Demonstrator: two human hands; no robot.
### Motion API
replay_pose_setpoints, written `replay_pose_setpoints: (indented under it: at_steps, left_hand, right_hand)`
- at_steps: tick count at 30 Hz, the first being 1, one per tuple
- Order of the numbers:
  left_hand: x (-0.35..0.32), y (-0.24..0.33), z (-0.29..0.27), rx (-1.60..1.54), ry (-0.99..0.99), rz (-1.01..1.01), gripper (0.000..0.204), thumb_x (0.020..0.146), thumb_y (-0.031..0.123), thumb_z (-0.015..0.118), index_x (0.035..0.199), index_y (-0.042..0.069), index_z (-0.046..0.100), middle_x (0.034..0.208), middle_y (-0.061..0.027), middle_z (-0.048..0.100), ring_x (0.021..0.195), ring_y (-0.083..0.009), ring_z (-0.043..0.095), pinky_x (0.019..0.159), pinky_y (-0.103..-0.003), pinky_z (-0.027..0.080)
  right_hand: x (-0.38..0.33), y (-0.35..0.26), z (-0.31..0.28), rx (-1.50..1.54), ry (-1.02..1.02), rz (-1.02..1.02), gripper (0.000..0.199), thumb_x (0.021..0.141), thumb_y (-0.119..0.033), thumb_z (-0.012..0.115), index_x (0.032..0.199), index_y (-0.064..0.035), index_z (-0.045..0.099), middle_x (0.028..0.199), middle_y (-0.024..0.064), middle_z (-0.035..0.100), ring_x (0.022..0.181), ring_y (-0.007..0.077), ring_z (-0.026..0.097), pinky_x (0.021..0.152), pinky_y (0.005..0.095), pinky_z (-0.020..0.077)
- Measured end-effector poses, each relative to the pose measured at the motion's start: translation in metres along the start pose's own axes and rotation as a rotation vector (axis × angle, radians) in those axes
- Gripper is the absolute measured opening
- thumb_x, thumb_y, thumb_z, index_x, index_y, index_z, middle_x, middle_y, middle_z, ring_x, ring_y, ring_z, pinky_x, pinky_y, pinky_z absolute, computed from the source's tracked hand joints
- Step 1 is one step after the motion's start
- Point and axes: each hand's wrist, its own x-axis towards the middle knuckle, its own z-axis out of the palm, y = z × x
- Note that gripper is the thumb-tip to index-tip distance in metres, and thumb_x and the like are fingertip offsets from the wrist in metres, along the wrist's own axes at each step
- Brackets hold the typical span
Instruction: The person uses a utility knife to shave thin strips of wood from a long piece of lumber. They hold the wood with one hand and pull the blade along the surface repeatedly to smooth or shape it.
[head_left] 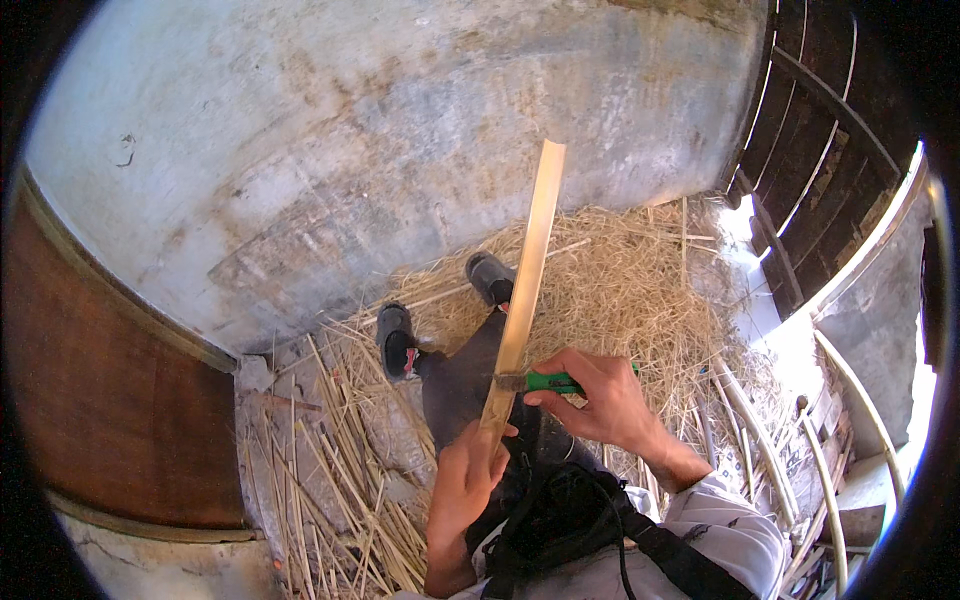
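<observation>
Closest to me, a dark strap bag (560, 510) hangs against the person's chest, over a pale grey sleeve (725, 520) on the right arm. Just beyond it, the left hand (465, 480) is closed around the lower end of a long, pale bamboo strip (525, 290), which rises tilted slightly to the right, its top end standing in front of the wall. The right hand (595, 395) is wrapped around the green handle of a knife (535, 381); the short blade points left and touches the strip just above the left hand. Under the hands lie the person's legs in dark trousers (460, 380), stretched forward, with dark sandals (395, 340) on both feet. The feet rest on a heap of dry straw (630, 290) that covers the floor; thinner split sticks (330, 450) lie scattered to the left. Beyond the straw rises a weathered grey plastered wall (400, 130). On the left stands a reddish-brown panel (100, 380), and far right a dark slatted wooden door (820, 150).
</observation>
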Motion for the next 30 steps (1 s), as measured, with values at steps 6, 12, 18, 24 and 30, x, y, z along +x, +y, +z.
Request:
replay_pose_setpoints:
  at_steps: [6, 12, 18, 24, 30]
  left_hand:
    - [-0.001, -0.001, -0.002, -0.023, -0.020, 0.011, 0.046, 0.121, 0.033, 0.041, 0.118, -0.004, 0.069, 0.066, -0.0005, 0.050, 0.055, -0.0088, 0.046, 0.051, -0.030, 0.035]
    - [-0.003, -0.003, 0.001, -0.052, 0.016, -0.003, 0.046, 0.120, 0.032, 0.041, 0.116, -0.004, 0.069, 0.067, -0.0007, 0.050, 0.054, -0.0093, 0.046, 0.052, -0.030, 0.036]
    - [-0.002, -0.001, 0.003, 0.052, 0.049, 0.000, 0.046, 0.120, 0.035, 0.042, 0.115, -0.002, 0.069, 0.068, -0.0029, 0.051, 0.055, -0.0120, 0.049, 0.054, -0.032, 0.040]
    - [-0.004, -0.005, 0.008, 0.102, 0.091, 0.024, 0.048, 0.120, 0.037, 0.041, 0.110, -0.001, 0.068, 0.068, -0.0067, 0.052, 0.055, -0.0167, 0.051, 0.055, -0.034, 0.042]
    - [-0.001, -0.002, 0.010, 0.232, 0.124, 0.017, 0.044, 0.120, 0.033, 0.042, 0.110, -0.002, 0.067, 0.072, -0.0106, 0.059, 0.060, -0.0219, 0.061, 0.058, -0.037, 0.049]
  right_hand:
    - [-0.001, -0.004, 0.006, -0.073, 0.002, -0.020, 0.033, 0.088, -0.025, 0.092, 0.108, -0.0075, 0.073, 0.085, 0.0080, 0.080, 0.071, 0.0291, 0.078, 0.060, 0.0399, 0.0594]
    - [-0.002, -0.004, 0.008, -0.078, -0.015, -0.020, 0.036, 0.093, -0.037, 0.087, 0.110, -0.0096, 0.071, 0.083, 0.0110, 0.076, 0.070, 0.0339, 0.077, 0.059, 0.0464, 0.0593]
    - [0.000, -0.002, 0.005, -0.121, -0.039, -0.040, 0.034, 0.093, -0.037, 0.087, 0.108, -0.0107, 0.071, 0.079, 0.0121, 0.074, 0.069, 0.0338, 0.076, 0.058, 0.0466, 0.0579]
    - [0.003, 0.000, 0.005, -0.084, 0.020, -0.079, 0.032, 0.092, -0.035, 0.088, 0.106, -0.0117, 0.071, 0.078, 0.0115, 0.073, 0.068, 0.0343, 0.075, 0.057, 0.0465, 0.0571]
    - [0.006, 0.005, 0.005, -0.137, 0.013, -0.090, 0.029, 0.089, -0.026, 0.091, 0.101, -0.0079, 0.072, 0.081, 0.0085, 0.077, 0.068, 0.0296, 0.077, 0.059, 0.0404, 0.0588]
